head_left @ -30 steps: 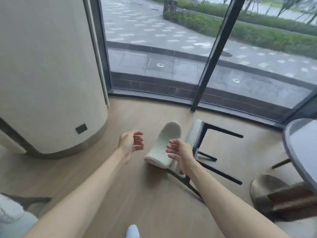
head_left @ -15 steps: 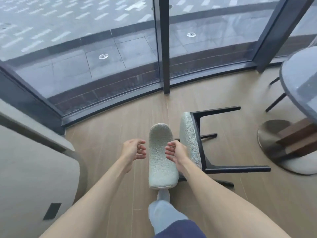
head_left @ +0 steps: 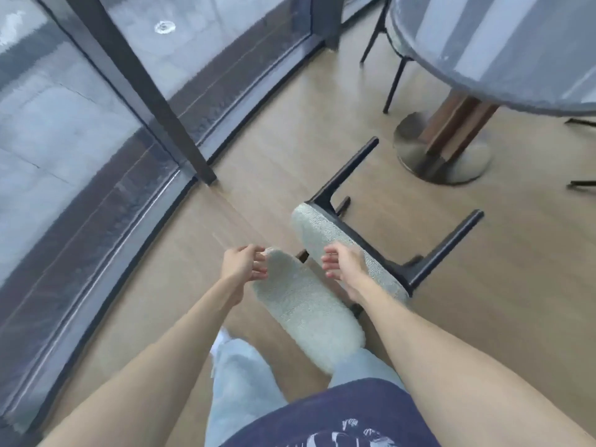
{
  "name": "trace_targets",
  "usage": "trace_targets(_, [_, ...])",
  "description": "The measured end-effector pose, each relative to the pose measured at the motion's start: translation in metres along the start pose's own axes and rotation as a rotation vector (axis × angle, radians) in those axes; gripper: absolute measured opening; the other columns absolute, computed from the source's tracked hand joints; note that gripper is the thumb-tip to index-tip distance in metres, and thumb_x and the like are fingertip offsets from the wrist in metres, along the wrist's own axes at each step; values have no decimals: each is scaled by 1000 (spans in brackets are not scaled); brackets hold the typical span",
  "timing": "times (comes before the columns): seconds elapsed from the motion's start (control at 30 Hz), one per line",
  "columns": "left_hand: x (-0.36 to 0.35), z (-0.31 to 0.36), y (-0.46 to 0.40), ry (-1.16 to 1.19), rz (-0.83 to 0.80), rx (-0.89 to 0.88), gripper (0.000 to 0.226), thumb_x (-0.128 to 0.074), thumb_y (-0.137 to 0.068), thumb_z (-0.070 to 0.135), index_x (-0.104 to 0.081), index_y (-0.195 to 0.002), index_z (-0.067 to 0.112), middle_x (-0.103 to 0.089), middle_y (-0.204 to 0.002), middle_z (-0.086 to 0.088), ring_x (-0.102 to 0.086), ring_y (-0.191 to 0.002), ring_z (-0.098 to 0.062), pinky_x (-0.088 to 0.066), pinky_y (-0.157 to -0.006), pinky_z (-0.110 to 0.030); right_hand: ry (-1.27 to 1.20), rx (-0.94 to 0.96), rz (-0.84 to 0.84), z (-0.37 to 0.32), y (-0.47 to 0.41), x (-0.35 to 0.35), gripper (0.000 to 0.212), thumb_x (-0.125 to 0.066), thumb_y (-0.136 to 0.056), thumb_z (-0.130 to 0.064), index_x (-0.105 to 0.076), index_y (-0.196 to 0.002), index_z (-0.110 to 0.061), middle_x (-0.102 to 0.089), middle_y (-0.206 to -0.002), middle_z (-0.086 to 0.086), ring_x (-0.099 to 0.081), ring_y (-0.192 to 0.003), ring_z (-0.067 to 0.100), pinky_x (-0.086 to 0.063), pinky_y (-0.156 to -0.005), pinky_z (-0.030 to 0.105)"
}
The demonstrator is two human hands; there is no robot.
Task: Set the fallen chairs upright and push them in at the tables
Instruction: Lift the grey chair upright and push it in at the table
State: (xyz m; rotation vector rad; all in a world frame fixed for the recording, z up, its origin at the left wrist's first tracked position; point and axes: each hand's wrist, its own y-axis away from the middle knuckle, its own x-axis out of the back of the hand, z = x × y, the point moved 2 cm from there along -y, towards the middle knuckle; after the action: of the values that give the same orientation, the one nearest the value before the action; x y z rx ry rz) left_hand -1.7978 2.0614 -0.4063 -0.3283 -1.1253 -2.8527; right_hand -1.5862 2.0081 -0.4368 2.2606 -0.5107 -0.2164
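A curved glass wall (head_left: 96,130) with a dark post (head_left: 142,88) fills the left side, meeting the wood floor (head_left: 258,162) along a dark sill.

Near the middle, the left hand (head_left: 243,266) reaches forward with its fingers loosely curled, close by the top end of the backrest (head_left: 303,304); whether the fingertips touch the fabric cannot be told, and it grips nothing.

The chair (head_left: 348,253) lies tipped over on the floor, its pale, nubbly backrest pointing toward the person and its seat (head_left: 322,233) standing on edge. Its black legs (head_left: 451,243) stick out sideways toward the right, off the floor at the upper ones.

The right hand (head_left: 342,262) hangs in front of the seat cushion, fingers loosely bent and spread, holding nothing; contact with the seat cannot be told.

Below, pale trouser legs (head_left: 238,382) and a dark shirt hem (head_left: 338,417) show between the forearms.

To the right stands a round grey table (head_left: 503,50) on a wooden column with a metal disc base (head_left: 445,156), well apart from the fallen chair. Thin black legs of another chair (head_left: 395,75) show behind the table's left edge.
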Motion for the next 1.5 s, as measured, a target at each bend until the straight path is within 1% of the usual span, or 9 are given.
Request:
trace_targets(0.2, [25, 13, -93, -234, -278, 27, 9, -56, -92, 9, -64, -93, 3, -56, -79, -8, -57, -49, -20, -54, -41, -25, -251, -44, 429, 41, 22, -28, 15, -58, -90, -11, -66, -78, -9, -65, -67, 7, -58, -51, 15, -46, -43, 23])
trace_targets(0.3, [50, 13, -106, -394, -434, 17, 11, -54, -90, 10, -63, -85, 6, -56, -74, -7, -55, -47, -18, -53, -41, -25, -327, -49, 494, 75, 60, -56, 11, -60, -89, -13, -68, -83, -8, -67, -71, 7, -61, -54, 15, -49, -44, 22])
trace_targets(0.5, [82, -5, -90, -487, -572, 38, 14, -53, -92, 12, -64, -87, 6, -59, -78, -10, -58, -56, -25, -55, -59, -36, -540, -41, 629, 128, 123, -119, 12, -60, -88, -15, -68, -80, -9, -66, -72, 7, -60, -58, 18, -49, -48, 25])
trace_targets(0.67, [111, -32, -59, -441, -683, 36, 13, -53, -93, 11, -63, -88, 3, -64, -79, -12, -65, -61, -27, -54, -48, -28, -666, -23, 630, 162, 144, -171, 12, -60, -89, -16, -68, -88, -8, -70, -75, 6, -64, -65, 20, -53, -53, 27])
trace_targets(0.87, [173, -66, -50, -455, -738, 159, 17, -50, -98, 15, -58, -97, 0, -63, -91, -17, -67, -74, -29, -59, -71, -41, -801, -53, 623, 204, 171, -221, 11, -58, -92, -18, -65, -91, -9, -70, -88, 10, -65, -74, 24, -53, -60, 31])
trace_targets(1.1, [163, -108, -83, -480, -731, 367, 33, -59, -94, 31, -50, -115, 8, -59, -113, -15, -67, -94, -29, -56, -85, -53, -996, -108, 692, 244, 157, -226, 20, -61, -93, -25, -63, -107, -11, -68, -114, 14, -69, -95, 28, -59, -79, 44])
trace_targets(1.23, [122, -158, -114, -399, -695, 508, 64, -66, -91, 37, -39, -139, 5, -52, -133, -19, -60, -116, -33, -51, -90, -61, -1107, -167, 721, 285, 108, -225, 18, -68, -91, -29, -63, -102, -15, -61, -121, 14, -65, -109, 31, -59, -84, 49])
trace_targets(1.33, [96, -201, -151, -291, -628, 556, 83, -69, -89, 39, -26, -150, 2, -45, -141, -21, -54, -125, -34, -47, -97, -63, -1170, -226, 707, 321, 44, -228, 29, -68, -91, -28, -54, -110, -12, -58, -127, 16, -62, -113, 33, -57, -86, 51])
trace_targets(1.5, [69, -306, -240, -272, -529, 541, 81, -74, -85, 40, -32, -146, 8, -46, -136, -21, -56, -121, -36, -54, -84, -60, -1184, -287, 644, 407, -79, -233, 35, -73, -87, -30, -53, -111, -13, -58, -127, 13, -62, -112, 30, -55, -91, 53])
